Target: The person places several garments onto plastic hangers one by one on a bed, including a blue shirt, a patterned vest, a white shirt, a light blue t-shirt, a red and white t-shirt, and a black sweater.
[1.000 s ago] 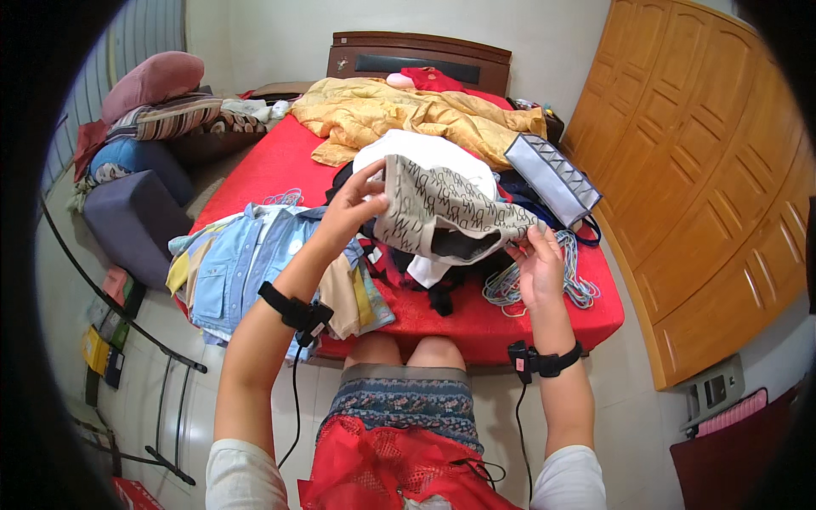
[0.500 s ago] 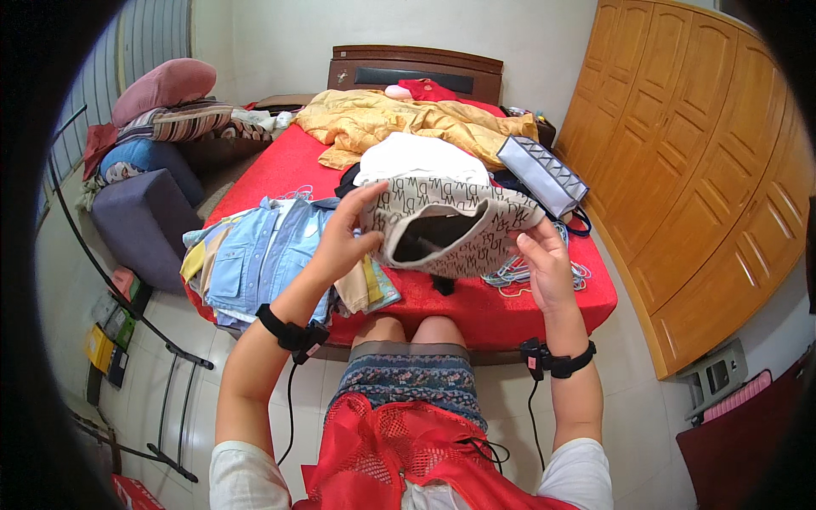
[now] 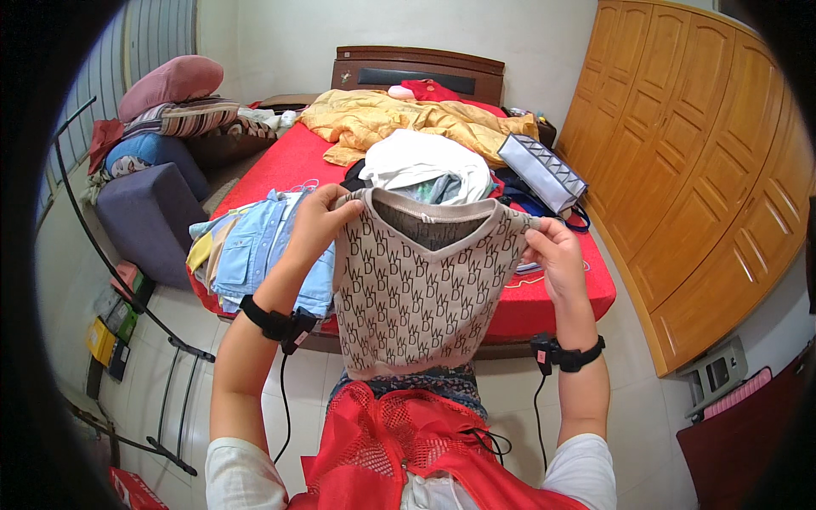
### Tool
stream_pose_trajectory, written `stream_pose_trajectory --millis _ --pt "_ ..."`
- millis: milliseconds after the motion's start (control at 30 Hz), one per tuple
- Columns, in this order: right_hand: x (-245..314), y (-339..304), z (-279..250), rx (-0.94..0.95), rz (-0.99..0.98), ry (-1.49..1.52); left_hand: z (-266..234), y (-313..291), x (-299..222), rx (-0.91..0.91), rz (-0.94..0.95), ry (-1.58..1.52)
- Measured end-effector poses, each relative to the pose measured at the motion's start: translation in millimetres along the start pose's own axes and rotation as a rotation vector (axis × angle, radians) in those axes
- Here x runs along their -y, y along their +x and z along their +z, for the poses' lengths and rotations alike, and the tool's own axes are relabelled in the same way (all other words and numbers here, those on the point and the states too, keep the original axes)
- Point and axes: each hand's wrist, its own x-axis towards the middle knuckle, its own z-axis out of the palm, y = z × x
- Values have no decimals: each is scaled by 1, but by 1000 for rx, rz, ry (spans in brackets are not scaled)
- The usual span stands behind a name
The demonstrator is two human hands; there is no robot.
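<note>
A beige knit vest (image 3: 421, 297) with a dark letter pattern and a V-neck hangs spread in front of me. My left hand (image 3: 323, 217) pinches its left shoulder, and my right hand (image 3: 554, 253) pinches the right shoulder. Its lower hem reaches down over my lap. Behind it on the bed lies a white garment heap (image 3: 425, 166) with some green cloth showing. To the left is a stack of folded clothes with a light blue shirt (image 3: 255, 255) on top.
The red-covered bed (image 3: 586, 285) carries a yellow quilt (image 3: 382, 115) and a grey-white storage box (image 3: 541, 172). Wooden wardrobes (image 3: 680, 161) line the right. On the left stand a black metal rack (image 3: 127, 293) and a purple sofa (image 3: 153, 225) piled with cushions.
The vest, earlier bunched with its opening toward me, now hangs down flat and open to its full length. Both hands hold it by the shoulders.
</note>
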Motion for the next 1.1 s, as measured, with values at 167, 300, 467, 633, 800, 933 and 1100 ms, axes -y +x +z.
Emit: stream_pose_trajectory --millis 167,300,467,633,800,933,1100 --pt "-65 28 -9 -99 210 124 39 9 60 90 -224 -267" --pt "-111 30 -15 -179 310 199 69 -2 72 154 -335 -383" --pt "-143 22 -21 -167 312 252 92 -15 72 167 -392 -622" --pt "-159 18 -32 -98 308 239 105 -19 94 288 -435 -687" --pt "-194 26 -68 -239 334 76 112 -23 95 260 -466 -793" --pt "-233 44 -113 -499 353 -103 112 -22 80 231 -537 -887" --pt "-262 77 -169 -865 400 -224 111 -19 82 248 -541 -879"
